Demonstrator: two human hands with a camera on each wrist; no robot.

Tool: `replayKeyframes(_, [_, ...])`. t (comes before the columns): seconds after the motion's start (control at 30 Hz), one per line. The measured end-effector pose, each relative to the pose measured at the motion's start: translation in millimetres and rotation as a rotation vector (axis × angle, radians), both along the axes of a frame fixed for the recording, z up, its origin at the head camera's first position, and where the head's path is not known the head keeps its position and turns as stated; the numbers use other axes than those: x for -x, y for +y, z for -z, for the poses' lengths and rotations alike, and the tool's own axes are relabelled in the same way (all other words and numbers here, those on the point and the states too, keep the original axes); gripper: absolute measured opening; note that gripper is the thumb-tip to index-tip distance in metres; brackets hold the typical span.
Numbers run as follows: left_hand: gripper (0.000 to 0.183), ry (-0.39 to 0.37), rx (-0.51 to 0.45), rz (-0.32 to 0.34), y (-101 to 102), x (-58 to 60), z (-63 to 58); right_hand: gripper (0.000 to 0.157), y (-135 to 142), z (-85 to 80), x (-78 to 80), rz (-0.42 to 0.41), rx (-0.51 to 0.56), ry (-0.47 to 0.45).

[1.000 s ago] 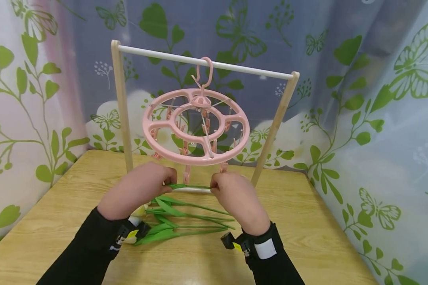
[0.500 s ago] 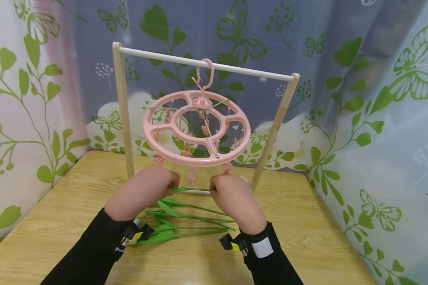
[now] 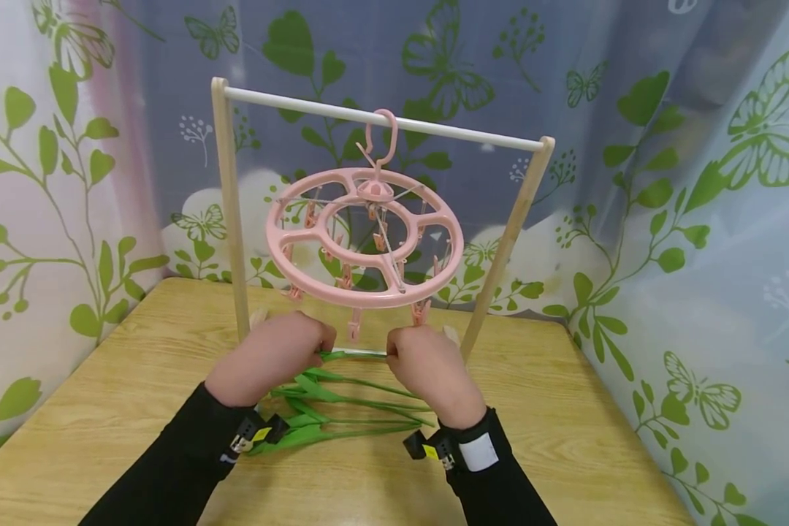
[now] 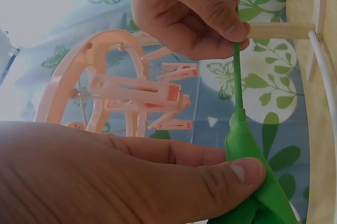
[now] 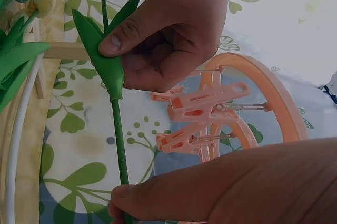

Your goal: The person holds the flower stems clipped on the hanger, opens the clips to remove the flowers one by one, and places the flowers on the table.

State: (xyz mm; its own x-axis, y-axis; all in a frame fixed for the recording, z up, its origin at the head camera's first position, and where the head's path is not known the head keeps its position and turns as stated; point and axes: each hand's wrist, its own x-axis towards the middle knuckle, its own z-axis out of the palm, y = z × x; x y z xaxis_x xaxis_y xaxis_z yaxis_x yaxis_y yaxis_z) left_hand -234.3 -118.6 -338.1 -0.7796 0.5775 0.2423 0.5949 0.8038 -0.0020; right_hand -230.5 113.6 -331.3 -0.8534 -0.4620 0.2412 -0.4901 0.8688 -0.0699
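Observation:
An artificial tulip [image 5: 120, 139] with a red-orange bloom lies sideways between my two hands, just below the pink round clip hanger [image 3: 364, 298]. My left hand [image 3: 276, 358] pinches its green leaves [image 4: 247, 155] between thumb and fingers. Further along, the stem [image 4: 237, 76] is pinched by the fingertips of my right hand [image 3: 434, 372]. Pink clothespins [image 3: 421, 312] dangle from the hanger close above both hands. In the head view the bloom is hidden behind the left hand.
The hanger hooks over the white top bar [image 3: 302, 104] of a wooden rack [image 3: 231, 204]. Several more tulips [image 3: 318, 392] lie on the wooden table [image 3: 532, 424] under my wrists. A patterned curtain [image 3: 664, 183] stands behind and at the sides.
My left hand has shifted slightly right and down, and the right hand a little down, so the tulip sits lower. The front clothespins have swung slightly. Both grips stay the same.

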Motion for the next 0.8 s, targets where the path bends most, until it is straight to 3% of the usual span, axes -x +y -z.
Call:
replayKeyframes(0.23, [0.026, 0.040, 0.020, 0.006, 0.9, -2.6, -1.3, 0.018, -0.7, 4.9, 0.2, -0.012, -0.023, -0.017])
replayKeyframes(0.47, [0.024, 0.033, 0.031, -0.017, 1.1, -3.1, -1.1, 0.022, -2.2, 8.6, 1.0, -0.025, -0.030, -0.012])
replayKeyframes(0.8, [0.024, 0.083, -0.007, 0.040, -2.5, -1.5, 6.0, 0.027, -5.4, 13.2, 4.6, -0.026, -0.032, -0.022])
